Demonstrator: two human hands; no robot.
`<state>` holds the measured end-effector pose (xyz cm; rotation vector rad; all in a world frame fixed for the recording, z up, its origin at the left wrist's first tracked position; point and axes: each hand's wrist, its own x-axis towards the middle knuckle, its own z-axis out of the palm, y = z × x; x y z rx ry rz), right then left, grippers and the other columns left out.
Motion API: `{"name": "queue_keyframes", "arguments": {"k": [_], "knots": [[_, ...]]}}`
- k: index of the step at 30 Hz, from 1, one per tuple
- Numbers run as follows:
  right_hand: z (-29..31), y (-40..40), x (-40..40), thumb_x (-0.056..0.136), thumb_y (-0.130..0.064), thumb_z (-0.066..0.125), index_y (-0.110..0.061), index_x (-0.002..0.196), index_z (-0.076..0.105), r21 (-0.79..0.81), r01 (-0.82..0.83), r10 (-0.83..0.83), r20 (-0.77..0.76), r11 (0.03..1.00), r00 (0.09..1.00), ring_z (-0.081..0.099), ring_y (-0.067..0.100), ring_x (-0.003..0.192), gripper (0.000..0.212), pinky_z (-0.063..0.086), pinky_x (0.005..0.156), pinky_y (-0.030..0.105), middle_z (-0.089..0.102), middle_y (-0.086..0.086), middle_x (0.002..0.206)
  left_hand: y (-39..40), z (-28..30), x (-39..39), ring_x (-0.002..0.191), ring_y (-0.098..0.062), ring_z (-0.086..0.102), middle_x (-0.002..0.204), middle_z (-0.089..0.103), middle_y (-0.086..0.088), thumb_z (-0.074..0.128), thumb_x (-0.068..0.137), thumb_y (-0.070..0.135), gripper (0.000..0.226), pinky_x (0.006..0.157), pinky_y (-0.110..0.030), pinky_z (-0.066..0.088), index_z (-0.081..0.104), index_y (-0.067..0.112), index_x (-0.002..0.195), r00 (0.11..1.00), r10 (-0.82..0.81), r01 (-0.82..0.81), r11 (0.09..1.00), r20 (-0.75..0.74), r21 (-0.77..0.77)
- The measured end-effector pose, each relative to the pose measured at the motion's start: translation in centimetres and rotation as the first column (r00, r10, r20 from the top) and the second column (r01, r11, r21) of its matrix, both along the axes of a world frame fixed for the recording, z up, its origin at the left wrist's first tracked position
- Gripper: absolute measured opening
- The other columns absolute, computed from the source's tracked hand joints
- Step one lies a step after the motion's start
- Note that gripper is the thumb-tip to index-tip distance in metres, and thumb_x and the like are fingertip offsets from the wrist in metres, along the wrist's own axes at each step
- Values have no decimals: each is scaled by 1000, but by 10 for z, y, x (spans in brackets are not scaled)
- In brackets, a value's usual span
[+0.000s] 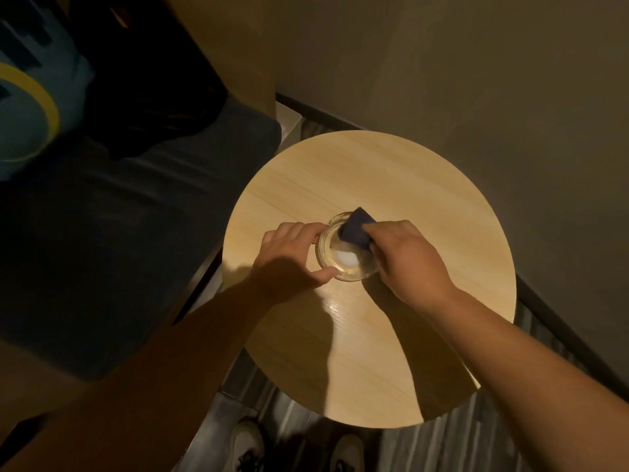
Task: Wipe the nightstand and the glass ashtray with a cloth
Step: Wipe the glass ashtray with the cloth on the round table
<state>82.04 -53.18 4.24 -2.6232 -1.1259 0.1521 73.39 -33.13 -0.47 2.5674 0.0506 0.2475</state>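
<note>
A round light-wood nightstand [357, 165] fills the middle of the view. Near its centre stands a clear glass ashtray [335, 257]. My left hand [289, 257] grips the ashtray's left rim, thumb at the near side and fingers at the far side. My right hand [408, 260] holds a folded dark blue cloth [355, 226] and presses it into the ashtray's far right part. The ashtray's right rim is hidden under my right hand.
A dark upholstered seat or bed edge [136, 233] lies left of the nightstand, with a dark bag [153, 80] and a blue-and-yellow item [30, 107] on it. A wall [476, 80] runs close behind and to the right. My shoes [248, 444] stand on striped carpet below.
</note>
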Motion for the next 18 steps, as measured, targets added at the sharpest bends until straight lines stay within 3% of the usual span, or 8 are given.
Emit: {"name": "queue_keyframes", "arguments": {"k": [2,4,8,13,16,18], "knots": [[-2,13,7,88,-20,59,-16,119,62,-191,-172,185,50,966,982,53,30,93,31,47,74,38,64,6,110,-1,-1,1,99,-16,56,107,65,3,62,69,54,63,85,-36,44,59,17,120,999,12,-12,1000,32,18],[4,24,14,89,-25,58,-16,119,64,-319,-241,254,1,917,967,52,30,94,31,48,74,40,59,8,109,-2,0,1,98,-16,57,104,66,3,61,69,54,62,83,-34,42,60,16,118,999,3,-4,1000,39,25],[12,33,14,89,-22,56,-16,113,65,-361,-372,345,-140,855,928,53,28,90,26,47,69,37,56,6,102,1,2,4,94,-18,57,97,65,2,58,70,57,64,76,-31,41,61,14,117,999,-33,30,997,40,75],[18,54,26,88,-20,57,-19,115,58,-473,-206,186,-90,857,978,53,26,91,28,45,65,35,52,5,110,2,-1,4,93,-18,57,97,65,2,57,70,60,67,75,-32,42,61,13,117,999,-17,14,997,34,79],[26,46,24,87,-32,53,-16,113,59,-561,-208,88,-234,802,968,52,26,92,31,42,68,33,53,9,110,-2,0,4,89,-19,58,92,64,3,57,68,58,65,72,-31,41,63,14,115,998,-11,7,998,58,67],[25,43,15,85,-26,54,-15,105,63,-561,-262,110,-291,785,951,55,25,86,25,44,67,33,57,8,102,-2,0,4,89,-17,57,91,62,4,57,68,57,63,72,-32,43,64,15,114,996,-40,34,997,79,75]]}}
